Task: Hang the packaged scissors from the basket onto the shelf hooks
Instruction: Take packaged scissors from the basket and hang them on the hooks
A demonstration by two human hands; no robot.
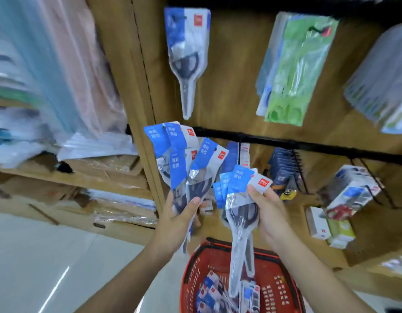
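Note:
My left hand (179, 219) grips a fan of several packaged scissors (186, 161) with blue and white header cards, held up in front of the wooden shelf. My right hand (268, 213) grips another small bunch of scissors packs (241, 199), blades hanging down over the red basket (283, 274). More scissors packs (214, 294) lie in the basket. One scissors pack (187, 55) hangs from a hook on the upper part of the shelf. A black hook rail (292, 144) crosses the wooden back panel just beyond my hands.
Green packaged items (297, 71) and clear packs (382, 77) hang at upper right. Dark blue packs (283, 168) and boxed goods (351, 190) hang on hooks below the rail. Small boxes (328, 227) sit on the lower shelf. Plastic-wrapped folders (48, 86) fill the left shelves.

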